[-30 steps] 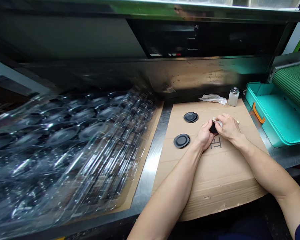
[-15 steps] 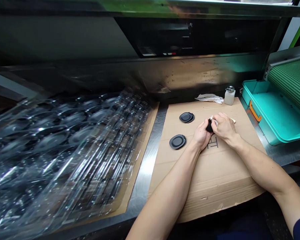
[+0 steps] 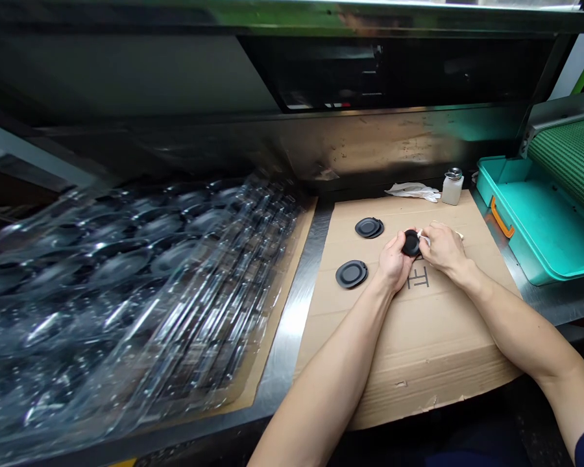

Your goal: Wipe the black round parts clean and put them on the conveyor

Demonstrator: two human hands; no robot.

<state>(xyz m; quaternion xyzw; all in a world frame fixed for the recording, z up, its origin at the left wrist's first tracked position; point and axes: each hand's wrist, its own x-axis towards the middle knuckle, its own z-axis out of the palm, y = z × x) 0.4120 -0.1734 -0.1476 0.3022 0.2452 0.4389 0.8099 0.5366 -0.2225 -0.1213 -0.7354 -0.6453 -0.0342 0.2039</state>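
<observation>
My left hand (image 3: 394,259) grips a small black round part (image 3: 411,242) above a sheet of cardboard (image 3: 418,324). My right hand (image 3: 442,249) presses a bit of white cloth (image 3: 424,239) against that part, fingers closed on it. Two more black round parts lie on the cardboard to the left: one (image 3: 352,274) nearer me, another (image 3: 369,227) farther back.
Stacked clear plastic trays (image 3: 126,285) holding several black parts fill the left side. A white rag (image 3: 413,191) and a small bottle (image 3: 452,187) stand at the cardboard's back edge. A teal bin (image 3: 540,220) and a green conveyor belt (image 3: 574,162) are on the right.
The black part has turned in my left hand so more of its round face shows. My right hand with the cloth has shifted slightly. Both hands stay in the same spot.
</observation>
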